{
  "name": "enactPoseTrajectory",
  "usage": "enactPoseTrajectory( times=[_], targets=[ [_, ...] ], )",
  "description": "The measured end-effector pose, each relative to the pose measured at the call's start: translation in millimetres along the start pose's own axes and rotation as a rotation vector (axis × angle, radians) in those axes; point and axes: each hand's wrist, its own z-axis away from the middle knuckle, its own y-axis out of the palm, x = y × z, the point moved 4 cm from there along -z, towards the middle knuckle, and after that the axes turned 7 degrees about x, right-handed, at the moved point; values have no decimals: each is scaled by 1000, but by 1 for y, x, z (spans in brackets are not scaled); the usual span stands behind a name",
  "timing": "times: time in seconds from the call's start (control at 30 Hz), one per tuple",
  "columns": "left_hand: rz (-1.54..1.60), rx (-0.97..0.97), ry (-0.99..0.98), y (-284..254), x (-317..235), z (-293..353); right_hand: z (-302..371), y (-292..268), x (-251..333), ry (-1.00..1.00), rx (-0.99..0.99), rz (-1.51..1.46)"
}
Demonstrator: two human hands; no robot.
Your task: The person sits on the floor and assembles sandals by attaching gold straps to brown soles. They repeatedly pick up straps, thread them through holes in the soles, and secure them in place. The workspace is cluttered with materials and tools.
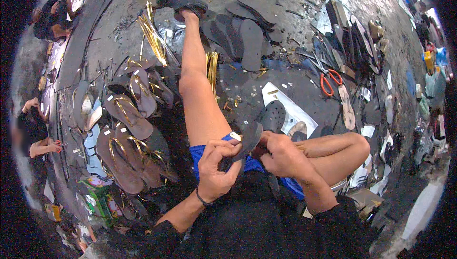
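A dark sandal sole is held up over my lap, bent or tilted, with a small white tag near its left edge. My left hand is closed round its left side, thumb and fingers curled together. On the other side my right hand is closed against the sole, its fingertips partly hidden; whether it pinches a strap as well I cannot tell. Just beyond the right hand is a black clog on my folded leg's foot. A white sheet lies on the floor behind it.
Finished-looking sandals with gold straps lie in a pile at left. Gold strips and loose dark soles lie ahead. Orange-handled scissors are at right, near stacked soles. Another person sits at far left.
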Motion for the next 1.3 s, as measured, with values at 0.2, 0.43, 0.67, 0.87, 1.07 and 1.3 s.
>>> enactPoseTrajectory(
  times=[0.2,0.43,0.67,0.87,1.07,1.3],
  targets=[
    [-125,163,-306,18,62,1,-11,-29,0,-37,-407,325],
    [-325,712,-207,-51,65,-16,-10,-72,-41,-32,-399,741],
    [331,318,-506,-45,31,-34,-8,-9,-68,247,-441,-141],
    [346,-65,-285,6,23,-45,-25,-5,-2,211,-200,-204],
    [326,-42,-260,12,14,-42,-27,-12,5,19,-534,-159],
    [275,-104,-249,15,23,-32,-21,2,7,-174,-698,-65]
  ],
)
